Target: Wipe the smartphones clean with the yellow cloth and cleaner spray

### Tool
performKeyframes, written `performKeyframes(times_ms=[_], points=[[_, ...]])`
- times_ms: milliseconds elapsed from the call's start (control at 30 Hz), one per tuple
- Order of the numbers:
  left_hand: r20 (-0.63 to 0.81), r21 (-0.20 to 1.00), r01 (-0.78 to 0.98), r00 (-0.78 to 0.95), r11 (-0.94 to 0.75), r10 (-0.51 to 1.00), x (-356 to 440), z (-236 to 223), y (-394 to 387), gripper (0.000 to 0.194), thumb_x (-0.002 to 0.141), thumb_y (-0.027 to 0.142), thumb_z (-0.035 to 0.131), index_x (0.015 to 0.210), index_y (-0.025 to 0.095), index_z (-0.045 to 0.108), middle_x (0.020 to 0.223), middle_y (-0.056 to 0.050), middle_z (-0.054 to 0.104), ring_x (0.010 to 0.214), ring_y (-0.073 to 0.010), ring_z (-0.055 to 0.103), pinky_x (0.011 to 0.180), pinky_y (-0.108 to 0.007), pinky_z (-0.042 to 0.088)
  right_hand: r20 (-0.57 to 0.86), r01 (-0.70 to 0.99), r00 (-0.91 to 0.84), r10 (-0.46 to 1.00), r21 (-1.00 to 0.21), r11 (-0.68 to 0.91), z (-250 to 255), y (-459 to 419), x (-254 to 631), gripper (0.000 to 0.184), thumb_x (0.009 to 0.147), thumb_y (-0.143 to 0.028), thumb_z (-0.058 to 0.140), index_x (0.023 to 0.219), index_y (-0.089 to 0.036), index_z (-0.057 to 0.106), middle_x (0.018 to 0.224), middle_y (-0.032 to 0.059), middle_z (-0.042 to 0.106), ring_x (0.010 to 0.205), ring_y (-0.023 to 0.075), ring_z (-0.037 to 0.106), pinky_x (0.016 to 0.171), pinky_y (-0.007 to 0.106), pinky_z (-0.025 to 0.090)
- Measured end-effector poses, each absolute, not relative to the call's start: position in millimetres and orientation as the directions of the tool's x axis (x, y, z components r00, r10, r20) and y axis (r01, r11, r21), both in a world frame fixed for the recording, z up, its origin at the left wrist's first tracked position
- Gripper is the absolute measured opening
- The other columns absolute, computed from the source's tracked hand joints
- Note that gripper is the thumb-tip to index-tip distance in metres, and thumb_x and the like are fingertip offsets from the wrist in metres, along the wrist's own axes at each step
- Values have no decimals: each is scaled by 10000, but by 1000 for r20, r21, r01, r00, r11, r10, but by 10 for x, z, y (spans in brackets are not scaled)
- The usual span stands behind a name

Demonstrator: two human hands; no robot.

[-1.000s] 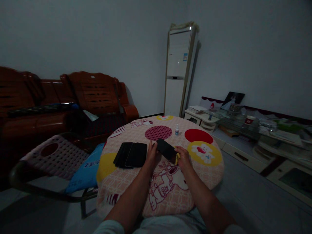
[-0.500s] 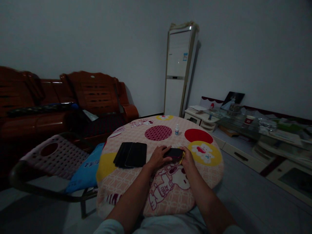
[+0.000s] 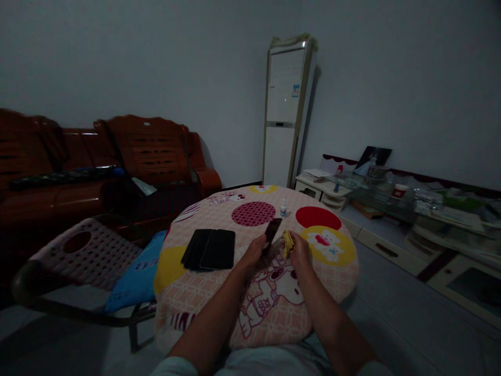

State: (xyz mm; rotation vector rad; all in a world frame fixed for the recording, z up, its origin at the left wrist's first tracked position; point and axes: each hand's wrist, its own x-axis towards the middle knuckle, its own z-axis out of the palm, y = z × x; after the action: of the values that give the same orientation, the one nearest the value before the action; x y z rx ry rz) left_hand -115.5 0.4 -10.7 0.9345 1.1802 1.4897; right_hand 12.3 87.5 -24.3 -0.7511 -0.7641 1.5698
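My left hand (image 3: pixel 253 253) is closed on the lower end of a dark, slim phone (image 3: pixel 273 228), which stands tilted up above the table with its edge partly toward me. To its right, my right hand (image 3: pixel 299 250) grips a crumpled yellow cloth (image 3: pixel 288 243), apart from the phone. Several black, flat, phone-like slabs (image 3: pixel 218 249) lie overlapped on the tablecloth, left of my left hand. Beyond my hands stands a small white bottle (image 3: pixel 283 209) with a blue label.
The round table wears a patterned pink tablecloth (image 3: pixel 285 324). At left are a woven chair (image 3: pixel 90 250) with a blue cushion (image 3: pixel 136 274) and a wooden sofa (image 3: pixel 148 151). A tall air conditioner (image 3: pixel 279 109) stands behind. A cluttered glass-topped cabinet (image 3: pixel 376 237) runs along the right.
The phone has been raised from nearly flat to a steep tilt in my left hand. My right hand has come away from it with the yellow cloth, which shows more now.
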Motion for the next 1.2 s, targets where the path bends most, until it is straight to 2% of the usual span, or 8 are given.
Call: performKeyframes(times_ms=[100,200,300,433,633,800,1033,1200], points=[[-147,876,-475,-95,85,985,-1162,-84,-16,804,786,793,263,935,107,655,736,-108,648,603,-191,597,622,-328,488,71,-448,-52,996,-893,41,-259,868,119,276,648,-360,655,817,-148,702,607,-4,666,501,148,586,486,252,458],[-149,781,-612,7,121,989,-1196,-62,-37,830,787,798,225,959,101,643,799,-141,677,648,-228,643,649,-370,515,342,-200,-2,940,-921,335,-233,811,120,283,710,-329,617,901,-151,727,811,49,717,712,178,637,659,284,501],[-164,703,-702,-1,117,986,-1220,-57,-29,721,842,728,280,954,115,641,805,-123,687,701,-232,662,696,-370,521,638,15,-119,761,-765,644,-195,668,78,268,825,-268,524,973,-177,729,915,74,696,853,186,627,777,302,492],[-258,683,-717,-57,140,964,-1230,-77,-14,557,881,622,391,897,129,648,743,-71,678,676,-184,655,682,-289,509,810,105,-331,484,-478,872,-214,452,-59,309,909,-186,431,1073,-191,693,909,84,640,879,184,583,792,311,486],[-342,740,-632,-56,232,938,-1227,-114,-13,505,856,614,459,870,141,637,643,-29,614,594,-169,617,609,-265,485,789,271,-485,377,-275,923,-291,422,-144,298,932,-173,417,1077,-196,676,835,77,572,844,207,510,758,327,465],[-252,812,-539,22,224,968,-1201,-131,-17,532,843,642,455,975,154,622,763,-45,643,632,-181,637,616,-289,497,816,365,-382,434,-298,882,-271,576,-55,299,943,-172,401,1073,-183,670,839,76,553,845,208,491,769,330,445],[-270,862,-365,254,351,929,-1177,-79,-95,728,790,767,347,923,112,634,676,-104,647,533,-215,622,548,-333,503,844,388,-242,479,-369,845,-222,658,17,322,948,-162,365,1113,-168,642,886,87,552,880,213,481,789,345,447],[-235,860,-449,76,244,969,-1159,-88,-73,602,804,701,452,1043,172,613,759,-50,664,639,-192,653,633,-304,517,841,338,-363,400,-281,898,-262,552,-56,327,942,-153,370,1131,-172,635,922,96,562,907,212,501,813,349,453]])
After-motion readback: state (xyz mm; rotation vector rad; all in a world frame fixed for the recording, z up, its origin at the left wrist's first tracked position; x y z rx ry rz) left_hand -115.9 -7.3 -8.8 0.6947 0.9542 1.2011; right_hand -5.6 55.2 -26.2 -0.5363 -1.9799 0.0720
